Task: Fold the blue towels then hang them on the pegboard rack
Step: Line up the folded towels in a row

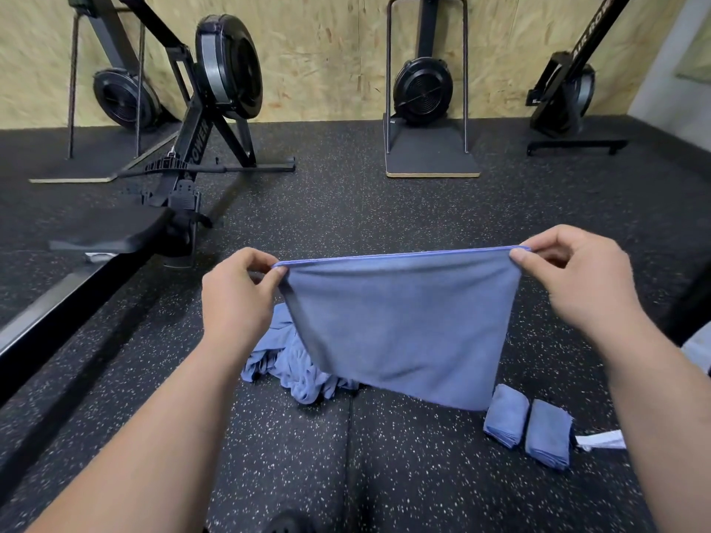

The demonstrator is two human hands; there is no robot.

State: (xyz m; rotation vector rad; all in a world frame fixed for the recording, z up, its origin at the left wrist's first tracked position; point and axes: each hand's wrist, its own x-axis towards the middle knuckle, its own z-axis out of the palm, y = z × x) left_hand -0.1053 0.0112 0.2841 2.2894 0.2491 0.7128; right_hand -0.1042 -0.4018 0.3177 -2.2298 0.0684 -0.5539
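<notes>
A blue towel (400, 321) hangs stretched in the air in front of me. My left hand (238, 298) pinches its upper left corner and my right hand (577, 282) pinches its upper right corner. The top edge runs taut between them and the rest droops toward the floor. Below and behind it lies a crumpled heap of blue towels (284, 367) on the floor. To the right, two folded blue towels (527, 428) lie side by side. No pegboard rack is in view.
Dark speckled rubber floor (346, 209) all around. A rowing machine (184, 148) and its long rail (57, 302) run along the left. More rowers stand upright against the wooden wall (423, 90) at the back. A white scrap (600, 440) lies beside the folded towels.
</notes>
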